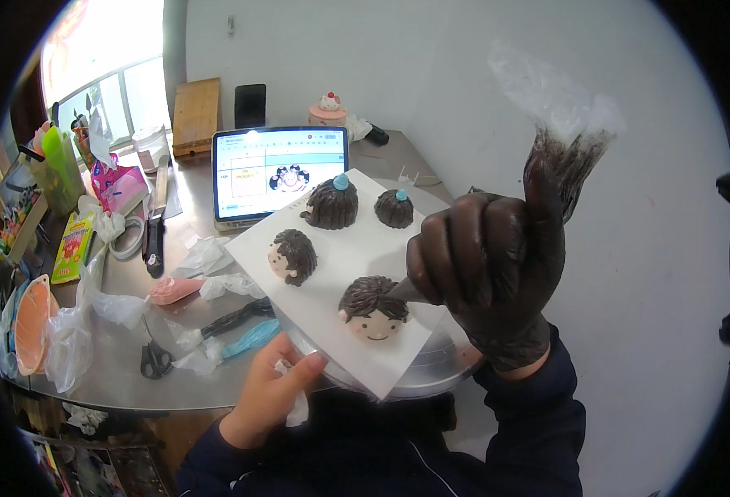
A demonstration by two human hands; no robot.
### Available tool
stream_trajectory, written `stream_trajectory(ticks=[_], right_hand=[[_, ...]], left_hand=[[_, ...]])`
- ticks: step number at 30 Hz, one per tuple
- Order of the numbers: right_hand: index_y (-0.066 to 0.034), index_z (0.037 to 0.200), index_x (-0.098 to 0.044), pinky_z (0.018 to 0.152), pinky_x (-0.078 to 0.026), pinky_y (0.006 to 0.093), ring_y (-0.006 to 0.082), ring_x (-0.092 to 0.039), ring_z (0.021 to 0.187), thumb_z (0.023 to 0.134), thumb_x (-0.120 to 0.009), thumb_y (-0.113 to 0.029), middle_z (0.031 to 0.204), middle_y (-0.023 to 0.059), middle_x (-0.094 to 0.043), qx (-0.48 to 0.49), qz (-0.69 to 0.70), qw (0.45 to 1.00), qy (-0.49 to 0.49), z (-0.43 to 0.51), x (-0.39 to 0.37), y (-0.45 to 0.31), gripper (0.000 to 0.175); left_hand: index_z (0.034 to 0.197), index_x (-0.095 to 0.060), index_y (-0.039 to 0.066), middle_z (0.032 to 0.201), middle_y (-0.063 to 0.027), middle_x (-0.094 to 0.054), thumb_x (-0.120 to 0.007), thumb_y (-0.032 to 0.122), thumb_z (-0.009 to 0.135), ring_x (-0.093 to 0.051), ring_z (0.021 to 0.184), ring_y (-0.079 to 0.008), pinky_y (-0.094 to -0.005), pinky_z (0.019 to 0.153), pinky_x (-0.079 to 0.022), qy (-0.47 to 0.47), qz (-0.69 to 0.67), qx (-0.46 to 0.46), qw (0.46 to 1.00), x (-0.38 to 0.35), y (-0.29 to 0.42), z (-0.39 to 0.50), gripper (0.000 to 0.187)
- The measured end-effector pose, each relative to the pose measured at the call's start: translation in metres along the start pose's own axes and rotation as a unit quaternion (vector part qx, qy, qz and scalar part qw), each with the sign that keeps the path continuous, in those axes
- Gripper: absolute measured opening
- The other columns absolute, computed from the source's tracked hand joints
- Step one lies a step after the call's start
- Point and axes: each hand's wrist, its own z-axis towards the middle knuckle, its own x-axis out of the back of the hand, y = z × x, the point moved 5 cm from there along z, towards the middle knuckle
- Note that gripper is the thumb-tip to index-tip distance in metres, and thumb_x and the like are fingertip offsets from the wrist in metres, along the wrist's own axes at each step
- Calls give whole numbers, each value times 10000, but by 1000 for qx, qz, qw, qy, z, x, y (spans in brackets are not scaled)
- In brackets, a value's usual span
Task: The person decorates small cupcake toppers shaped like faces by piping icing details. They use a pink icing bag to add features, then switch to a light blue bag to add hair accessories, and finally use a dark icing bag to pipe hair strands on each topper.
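My right hand (pixel 486 261), in a dark glove, is closed around a piping bag (pixel 566 161) of dark brown filling. Its tip touches the dark hair of a smiling face figure (pixel 374 310) on a white square board (pixel 334 292). Bare, my left hand (pixel 271 385) is at the board's lower left edge with a crumpled white tissue (pixel 296 404) in its grasp. A side-facing head (pixel 293 258) lies at the board's left. Farther back are two dark-haired domes, a larger one (pixel 334 205) and a smaller one (pixel 394 209), each with a blue topknot. Beneath the board is a round turntable (pixel 439 366).
Behind the board stands a lit tablet (pixel 281 155). At left lie pink (pixel 175 289), black (pixel 237 318) and blue (pixel 253 338) piping bags, scissors (pixel 155 359), a tape roll (pixel 127 239) and a black-handled knife (pixel 155 236). An orange basket (pixel 32 323) stands at far left.
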Motion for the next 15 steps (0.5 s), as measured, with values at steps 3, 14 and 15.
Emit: stream_trajectory(ticks=[3,14,15], right_hand=[[-139,485,-377,395,-406,281,133,-398,360,997,-113,-428,464,29,-398,26,25,999,38,-1,1,4,645],[-146,503,-381,491,-460,313,147,-462,432,1004,-107,-404,502,19,-416,15,-10,1000,7,-3,2,2,627],[-146,503,-380,493,-461,313,146,-461,430,1004,-107,-403,501,17,-414,16,-13,1000,7,-3,3,1,626]], left_hand=[[1029,-555,29,861,-24,-572,-622,245,886,-508,743,-74,-206,646,-401,5,5,-8,1000,1,-1,0,268],[1135,-531,8,814,1,-576,-647,359,851,-496,617,-43,-168,513,-357,17,17,-21,999,0,0,2,466],[1140,-529,6,825,-1,-578,-648,361,850,-499,628,-43,-166,520,-359,17,18,-19,1000,0,1,2,473]])
